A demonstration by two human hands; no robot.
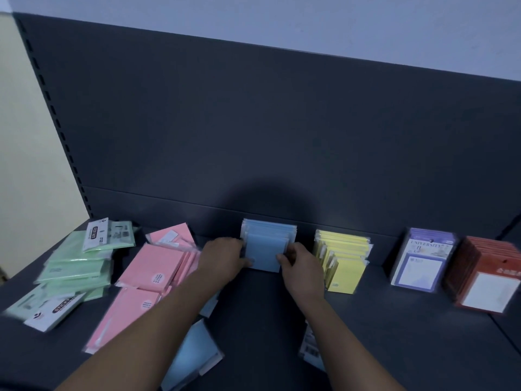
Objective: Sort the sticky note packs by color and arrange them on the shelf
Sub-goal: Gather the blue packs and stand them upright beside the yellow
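A row of blue sticky note packs (267,244) stands against the back panel at the middle of the dark shelf (366,334). My left hand (222,259) grips the left edge of the front blue pack and my right hand (303,266) pinches its right edge. Loose blue packs (194,354) lie under my left forearm, and another pack (311,345) shows beside my right forearm. Pink packs (152,266) lie in a loose heap to the left. Green packs (76,266) are piled at the far left. Yellow packs (342,258) stand in a neat row to the right.
Purple-framed notepads (423,261) and red-framed notepads (487,280) stand in rows at the far right. The shelf's dark back panel (282,136) rises behind everything. A slotted upright (56,117) borders the left side, with a cream wall beyond it.
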